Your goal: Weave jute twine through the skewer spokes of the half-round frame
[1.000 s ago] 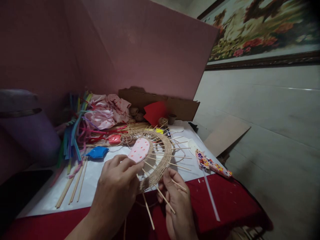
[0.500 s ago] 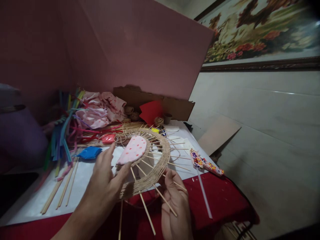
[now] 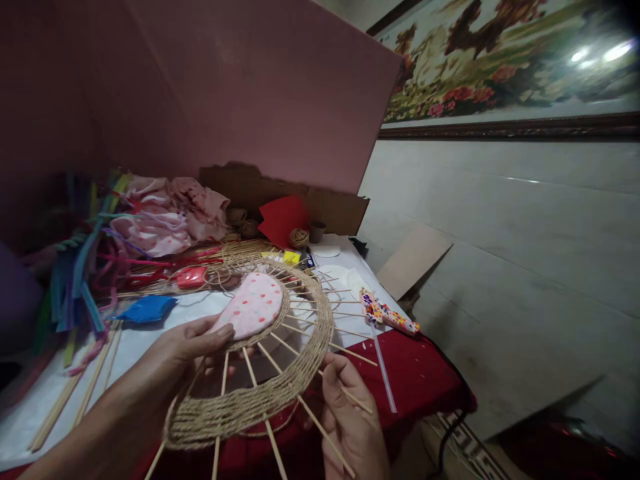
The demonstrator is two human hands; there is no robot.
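A round frame of thin wooden sticks with a wide band of woven twine (image 3: pixel 250 407) is held up in front of me, above the table. At its middle sits a pink dotted cloth pad (image 3: pixel 255 303). My left hand (image 3: pixel 193 347) grips the frame at this pad, thumb on top and fingers underneath, partly hidden. At the lower right rim, my right hand (image 3: pixel 353 417) pinches one of the protruding sticks (image 3: pixel 361 402). Other stick ends spread outward all round the twine band. A loose strand of twine hangs below it.
White paper (image 3: pixel 195 310) covers a red cloth (image 3: pixel 425 380). A blue packet (image 3: pixel 147 309), a red packet (image 3: pixel 191 277), loose sticks (image 3: pixel 93 383), coloured strips (image 3: pixel 83 267) and crumpled pink cloth (image 3: pixel 160 227) lie left. A flower-patterned piece (image 3: pixel 390 313) lies right; a twine ball (image 3: pixel 299 238) is behind.
The frame has come nearer and tilted, showing more of its lower band. My left hand has closed from an open pose onto the pad's edge. The view has turned slightly right.
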